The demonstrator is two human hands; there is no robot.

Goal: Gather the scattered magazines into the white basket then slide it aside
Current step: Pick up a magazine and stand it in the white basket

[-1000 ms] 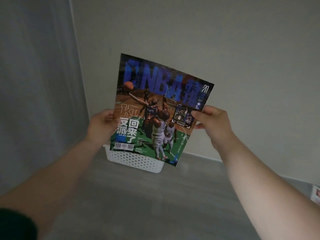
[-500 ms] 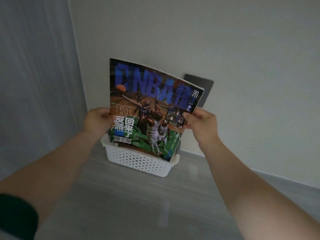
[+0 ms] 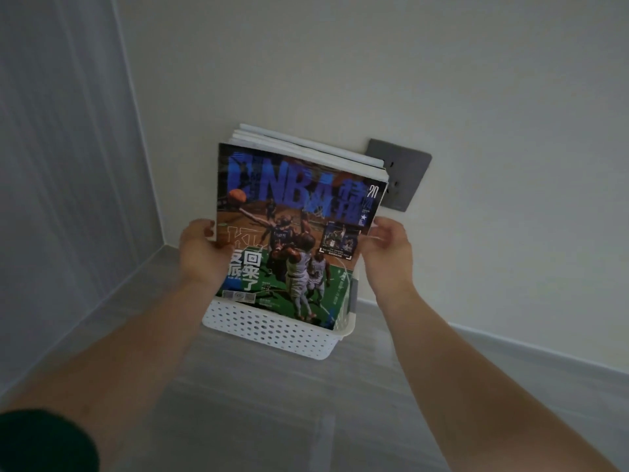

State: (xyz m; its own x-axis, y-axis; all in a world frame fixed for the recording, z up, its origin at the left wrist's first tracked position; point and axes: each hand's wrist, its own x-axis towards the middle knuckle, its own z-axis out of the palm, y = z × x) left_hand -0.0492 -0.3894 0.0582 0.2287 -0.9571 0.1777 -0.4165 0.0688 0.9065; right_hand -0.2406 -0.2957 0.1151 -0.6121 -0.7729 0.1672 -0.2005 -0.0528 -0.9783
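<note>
Since the basketball magazine point(image 3: 292, 240) is thin and floppy, both hands point(image 3: 200, 253) pinch its side edges — lower end inside the white basket point(image 3: 265, 332).

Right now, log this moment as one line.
step: magazine into basket | left hand: holding | right hand: holding | stack behind

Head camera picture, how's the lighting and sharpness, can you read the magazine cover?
Head view: dim, flat light with a grey cast, no glare. The NBA magazine cover is legible in its large lettering, small print soft. Wide-angle bending shows in the wall corner and forearms. The white basket holes stay distinct.
</note>
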